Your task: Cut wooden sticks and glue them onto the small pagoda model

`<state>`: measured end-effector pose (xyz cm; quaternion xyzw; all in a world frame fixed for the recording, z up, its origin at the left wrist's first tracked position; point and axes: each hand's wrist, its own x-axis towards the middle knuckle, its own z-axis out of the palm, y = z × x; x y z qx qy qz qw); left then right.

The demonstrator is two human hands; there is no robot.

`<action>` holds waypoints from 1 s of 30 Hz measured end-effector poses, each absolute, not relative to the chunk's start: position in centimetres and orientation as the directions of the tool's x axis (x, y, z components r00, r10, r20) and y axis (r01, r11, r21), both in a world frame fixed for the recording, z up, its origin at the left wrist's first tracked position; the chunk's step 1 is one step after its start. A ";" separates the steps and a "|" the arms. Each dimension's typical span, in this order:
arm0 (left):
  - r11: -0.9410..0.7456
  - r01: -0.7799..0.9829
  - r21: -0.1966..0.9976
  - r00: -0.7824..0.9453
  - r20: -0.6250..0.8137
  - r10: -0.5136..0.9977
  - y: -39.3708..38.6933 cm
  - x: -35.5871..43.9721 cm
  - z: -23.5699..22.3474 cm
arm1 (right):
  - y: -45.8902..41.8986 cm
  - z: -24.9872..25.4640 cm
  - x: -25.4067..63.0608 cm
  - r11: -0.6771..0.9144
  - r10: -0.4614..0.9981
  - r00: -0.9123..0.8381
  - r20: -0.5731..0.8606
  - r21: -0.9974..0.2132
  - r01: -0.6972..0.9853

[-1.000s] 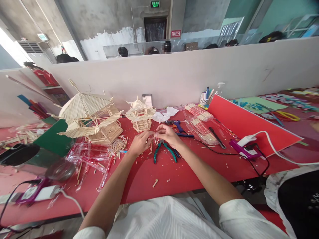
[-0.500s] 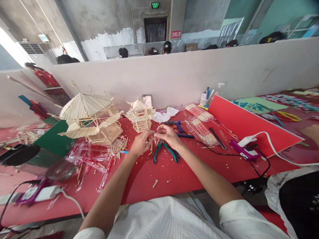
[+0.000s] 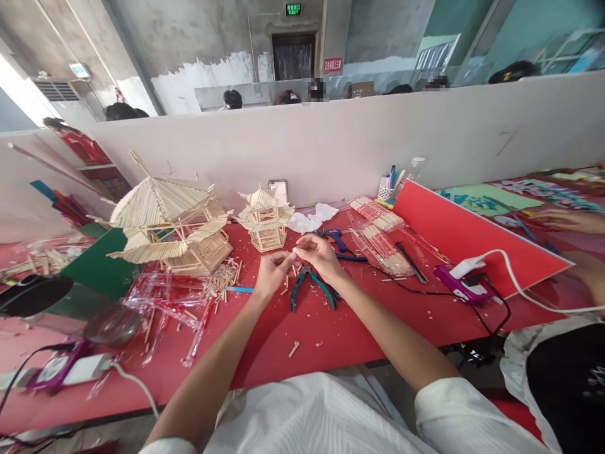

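Observation:
My left hand (image 3: pixel 274 272) and my right hand (image 3: pixel 320 257) meet above the table, thumbs and fingers closed in a pinch. Between the fingertips is a small pale wooden piece (image 3: pixel 294 253), mostly hidden. Just below the hands lie green-handled pliers (image 3: pixel 309 287), their handles spread. Behind the hands stands a small wooden-stick pavilion (image 3: pixel 265 221). A larger stick pavilion (image 3: pixel 172 221) is to the left, with its tiered roof. A blue pen-like stick (image 3: pixel 240 289) rests on the table beside my left wrist.
Short stick offcuts (image 3: pixel 227 277) and clear plastic wrapping (image 3: pixel 165 296) litter the left. Packs of sticks (image 3: pixel 380 236), a blue glue gun (image 3: pixel 336 238) and a leaning red board (image 3: pixel 472 239) are to the right. Power strips (image 3: pixel 466 284) trail cables. Another person's hand (image 3: pixel 574 221) is at far right.
My left fingers have closed in to meet my right fingertips, covering more of the small piece. At far right, the other person's hand has come further into view.

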<state>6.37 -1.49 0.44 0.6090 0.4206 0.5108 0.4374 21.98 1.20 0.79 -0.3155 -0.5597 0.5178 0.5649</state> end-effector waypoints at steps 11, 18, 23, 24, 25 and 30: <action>-0.324 0.062 0.944 0.066 0.320 0.945 -1.6 6.8 0.1 | 1.8 0.0 22.0 0.166 0.944 -0.217 0.250 -0.924 -0.345; -0.319 0.042 0.947 0.071 0.316 0.946 -1.4 6.5 0.3 | 1.9 0.3 22.6 0.111 0.939 -0.266 0.217 -0.925 -0.363; -0.294 0.044 0.955 0.098 0.289 0.952 -1.3 6.3 0.1 | 2.3 0.3 23.1 0.254 0.913 -0.264 0.312 -0.939 -0.233; -0.289 0.040 0.956 0.106 0.284 0.953 -1.3 6.4 0.1 | 2.3 0.3 23.2 0.271 0.910 -0.264 0.320 -0.940 -0.206; -0.284 0.033 0.958 0.112 0.279 0.954 -1.3 6.4 0.2 | 2.3 0.3 23.2 0.280 0.908 -0.266 0.323 -0.942 -0.187; -0.274 -0.006 0.962 0.110 0.273 0.956 -1.4 6.5 0.3 | 2.3 0.4 23.4 0.264 0.909 -0.280 0.310 -0.946 -0.190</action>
